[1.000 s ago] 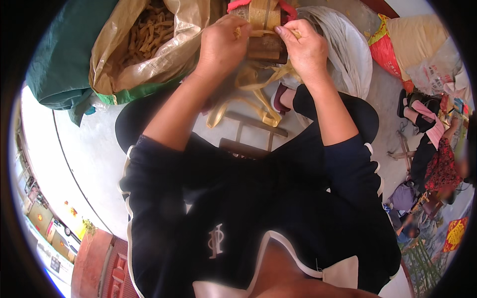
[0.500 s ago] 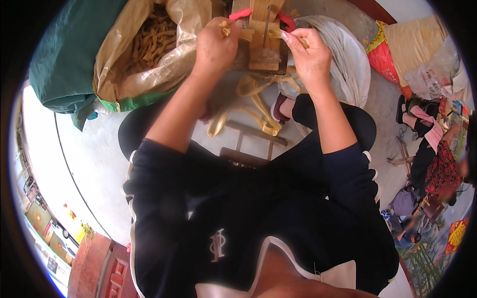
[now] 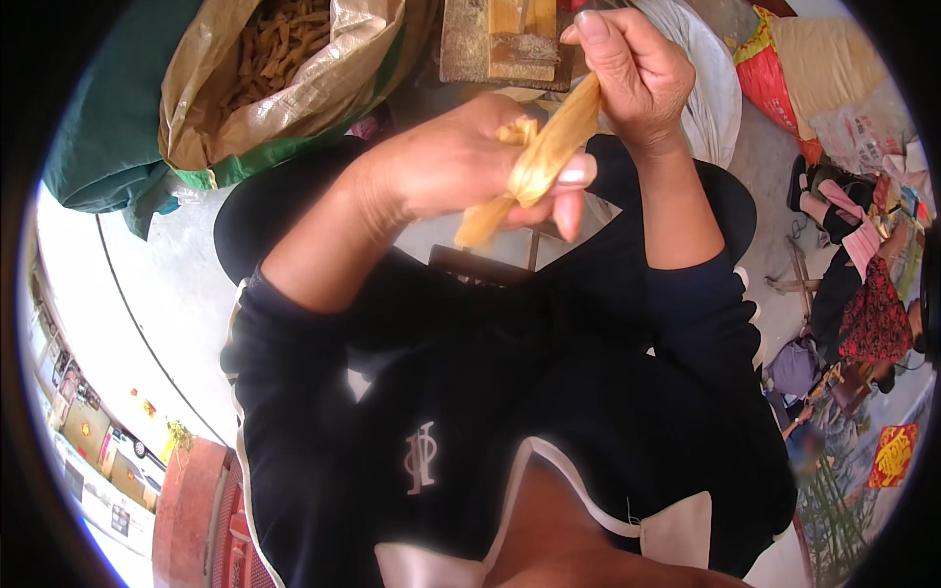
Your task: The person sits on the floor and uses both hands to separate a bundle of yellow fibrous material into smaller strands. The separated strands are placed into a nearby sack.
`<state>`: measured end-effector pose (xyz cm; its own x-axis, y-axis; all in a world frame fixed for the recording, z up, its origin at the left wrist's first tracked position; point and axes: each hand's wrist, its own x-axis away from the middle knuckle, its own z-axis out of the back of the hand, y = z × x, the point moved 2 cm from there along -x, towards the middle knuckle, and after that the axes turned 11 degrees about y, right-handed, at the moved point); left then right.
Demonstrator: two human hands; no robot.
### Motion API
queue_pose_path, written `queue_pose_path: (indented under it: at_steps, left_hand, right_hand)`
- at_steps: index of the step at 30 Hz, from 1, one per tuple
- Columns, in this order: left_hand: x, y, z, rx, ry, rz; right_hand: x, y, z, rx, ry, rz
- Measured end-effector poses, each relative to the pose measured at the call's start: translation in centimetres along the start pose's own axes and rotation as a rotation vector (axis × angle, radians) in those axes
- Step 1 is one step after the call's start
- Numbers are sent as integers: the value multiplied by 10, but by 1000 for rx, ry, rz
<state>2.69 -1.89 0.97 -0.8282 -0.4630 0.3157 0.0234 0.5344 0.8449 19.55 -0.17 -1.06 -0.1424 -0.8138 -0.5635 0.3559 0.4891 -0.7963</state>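
On your side of the block (image 3: 521,54), the yellow strip (image 3: 557,145) ran between both hands, clear of the block. Your left hand (image 3: 446,162) held it bent across the fingers, its lower end hanging below and a knobbly bunch (image 3: 517,130) showing above; which left fingers did the pinching could not be told. Your right hand (image 3: 642,83) had its fingers curled in on the upper end, thumb tip close to the forefinger; the exact contact was hidden. Left of the block stood the bag (image 3: 338,73) of short pieces (image 3: 279,44). Judged by the bend, the step in hand was folding or knotting the strip. The next move called for a firm left hold and a measured right pull.
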Motion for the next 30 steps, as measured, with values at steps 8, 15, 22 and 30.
queue_pose_path:
  at_steps: [8, 15, 22, 30]
  left_hand:
    - [-4, 3, 36, -1348, 712, -988]
    - [-5, -1, 31, -1166, 895, -1107]
    - [-10, -11, 35, -1011, 760, -541]
    - [-3, -3, 35, -858, 672, -725]
  right_hand:
    - [34, 1, -21, -762, -358, -1180]
    - [30, -7, -25, -725, -56, -1142]
    - [26, -9, -12, -36, -249, -396]
    - [28, -1, -13, -145, -419, -645]
